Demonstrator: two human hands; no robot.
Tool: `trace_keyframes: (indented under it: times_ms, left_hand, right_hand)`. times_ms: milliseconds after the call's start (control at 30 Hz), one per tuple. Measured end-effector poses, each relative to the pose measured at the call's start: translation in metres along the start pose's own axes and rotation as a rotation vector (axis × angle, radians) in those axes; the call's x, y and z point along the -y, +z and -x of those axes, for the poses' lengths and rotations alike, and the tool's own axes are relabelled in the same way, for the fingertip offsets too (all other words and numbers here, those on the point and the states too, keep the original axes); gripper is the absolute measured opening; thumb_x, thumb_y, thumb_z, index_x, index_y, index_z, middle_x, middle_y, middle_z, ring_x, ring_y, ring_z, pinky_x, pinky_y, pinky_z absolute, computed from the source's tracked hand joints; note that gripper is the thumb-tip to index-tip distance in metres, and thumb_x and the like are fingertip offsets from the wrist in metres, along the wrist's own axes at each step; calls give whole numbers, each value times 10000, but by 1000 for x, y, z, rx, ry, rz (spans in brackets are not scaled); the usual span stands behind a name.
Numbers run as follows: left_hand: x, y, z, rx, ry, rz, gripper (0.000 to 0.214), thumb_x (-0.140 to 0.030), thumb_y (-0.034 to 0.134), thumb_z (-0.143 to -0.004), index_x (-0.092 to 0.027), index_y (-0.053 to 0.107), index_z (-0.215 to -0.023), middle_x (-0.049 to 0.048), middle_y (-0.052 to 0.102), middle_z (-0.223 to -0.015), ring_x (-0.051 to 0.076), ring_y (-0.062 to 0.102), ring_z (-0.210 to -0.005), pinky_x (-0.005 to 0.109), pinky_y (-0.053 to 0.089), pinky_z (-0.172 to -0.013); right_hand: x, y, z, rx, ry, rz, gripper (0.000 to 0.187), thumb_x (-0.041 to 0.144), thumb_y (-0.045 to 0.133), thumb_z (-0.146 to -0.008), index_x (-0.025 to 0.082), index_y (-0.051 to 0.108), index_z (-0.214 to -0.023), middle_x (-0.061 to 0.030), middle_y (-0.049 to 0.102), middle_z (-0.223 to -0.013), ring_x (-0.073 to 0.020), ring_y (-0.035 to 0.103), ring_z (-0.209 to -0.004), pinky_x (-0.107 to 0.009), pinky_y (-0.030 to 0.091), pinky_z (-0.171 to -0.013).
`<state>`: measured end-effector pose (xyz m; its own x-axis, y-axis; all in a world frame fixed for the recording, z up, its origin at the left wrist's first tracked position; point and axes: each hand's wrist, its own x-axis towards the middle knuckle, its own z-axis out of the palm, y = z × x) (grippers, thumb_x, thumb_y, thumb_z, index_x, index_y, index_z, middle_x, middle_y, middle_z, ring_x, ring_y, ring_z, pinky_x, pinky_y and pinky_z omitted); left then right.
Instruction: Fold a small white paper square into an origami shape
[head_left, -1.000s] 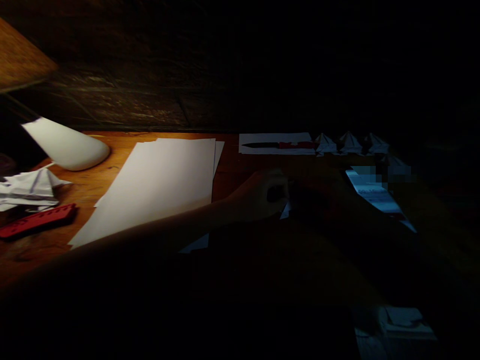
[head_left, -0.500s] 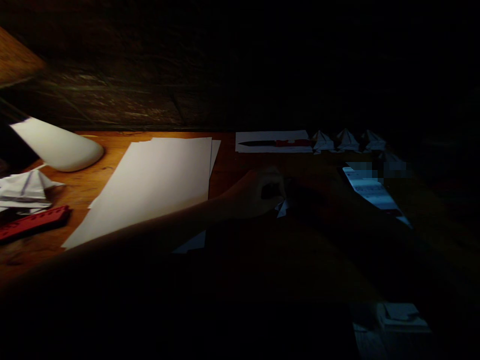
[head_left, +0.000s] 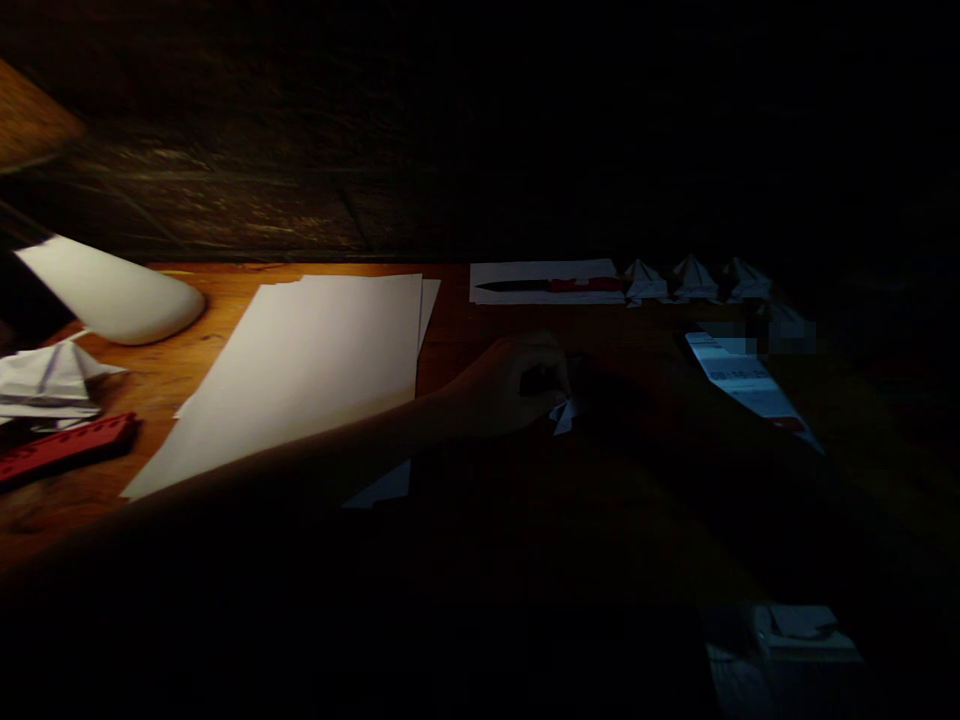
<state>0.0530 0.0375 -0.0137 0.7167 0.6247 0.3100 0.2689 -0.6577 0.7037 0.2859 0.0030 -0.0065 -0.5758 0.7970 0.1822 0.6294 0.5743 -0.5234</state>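
Note:
Fingers pinched together, my left hand grips a small folded piece of white paper just above the wooden table. My right hand is close to the paper from the right, but deep shadow hides its fingers. Whether it touches the paper cannot be seen. Beneath and beyond my left forearm lies a stack of white paper sheets. Farther back, a knife with a red handle rests on smaller white sheets.
Several folded paper figures stand in a row at the back right. A lit phone lies near my right forearm. At left are a white lamp base, a folded paper piece and a red bar-shaped object. A dark wall runs behind.
Both hands stay nearly still around the folded paper. The view has shifted very slightly, and the phone's screen looks a little different.

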Motion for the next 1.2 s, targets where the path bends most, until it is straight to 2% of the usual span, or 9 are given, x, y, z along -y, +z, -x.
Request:
trace_keyframes:
  times_ms: [400,667,1200]
  left_hand:
    - [-2,-1,0,-4,11,-8,62,-106,638,-813,-155,672,-830,53,628,-954,157,610,-879,310,492,-781]
    - [-1,0,0,5,14,-10,72,-109,644,-809,-161,681,-841,54,631,-958,155,614,-885,297,492,-781]
    - [-1,-1,0,9,7,-19,76,-96,632,-804,-155,669,-833,56,634,-968,157,618,-888,303,492,-787]
  right_hand:
    - [-1,1,1,8,21,0,446,118,617,-803,235,666,-1231,-74,699,-1258,-283,672,-1109,-440,530,-957]
    - [7,-5,-1,-4,7,-15,472,109,629,-758,319,711,-1172,-13,733,-1203,-305,696,-1061,-465,565,-921]
    - [6,-4,0,-12,45,-6,450,118,641,-738,288,719,-1148,-36,732,-1197,-327,689,-1071,-466,557,-927]
